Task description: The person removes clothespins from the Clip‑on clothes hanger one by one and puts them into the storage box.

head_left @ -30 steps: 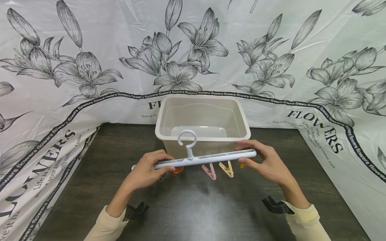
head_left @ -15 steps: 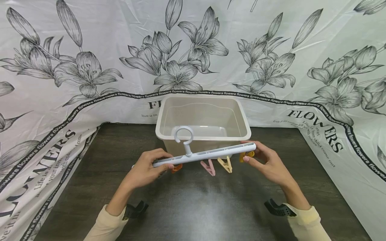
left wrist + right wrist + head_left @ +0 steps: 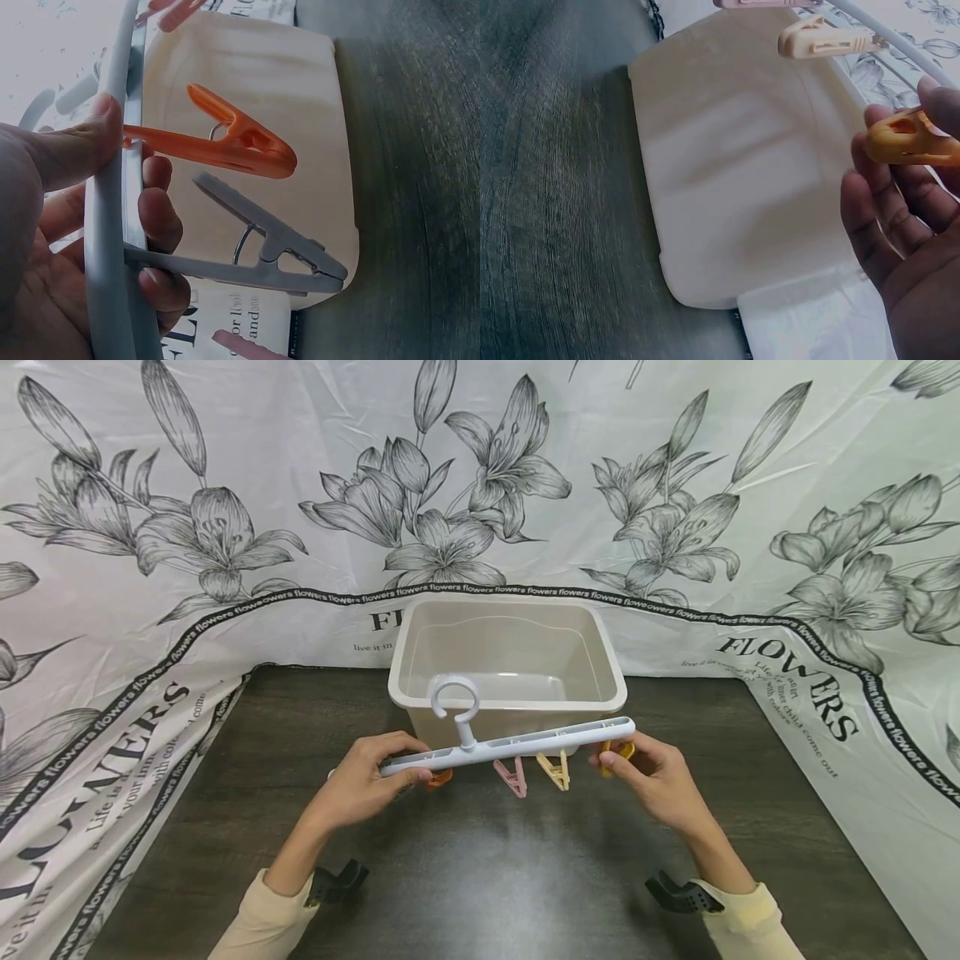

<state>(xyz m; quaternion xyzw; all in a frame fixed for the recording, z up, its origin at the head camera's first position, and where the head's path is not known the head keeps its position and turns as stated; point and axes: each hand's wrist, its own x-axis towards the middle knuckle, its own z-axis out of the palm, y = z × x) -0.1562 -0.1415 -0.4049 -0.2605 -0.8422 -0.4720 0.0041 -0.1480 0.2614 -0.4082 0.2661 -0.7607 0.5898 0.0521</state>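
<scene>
My left hand (image 3: 375,777) grips the left part of a pale blue-grey clip hanger (image 3: 525,743), its hook upright and its right end tilted up. An orange clip (image 3: 232,142) and a grey clip (image 3: 262,255) hang by the left fingers. Farther along the bar hang a pink clip (image 3: 512,776) and a cream clip (image 3: 555,770). My right hand (image 3: 663,777) pinches a yellow-orange clip (image 3: 911,139) between thumb and fingers, just under the bar's right end. Whether that clip is attached to the bar cannot be told.
A beige plastic bin (image 3: 510,703) stands behind the hanger, at the back of the dark wood table (image 3: 480,877). White flower-print cloth (image 3: 480,477) lines the back and sides. Black straps (image 3: 682,893) with mounts sit on both wrists.
The hanger's right end has risen and the hook has shifted slightly left. My right hand has moved from the bar's end down to the yellow-orange clip. The left hand keeps its grip.
</scene>
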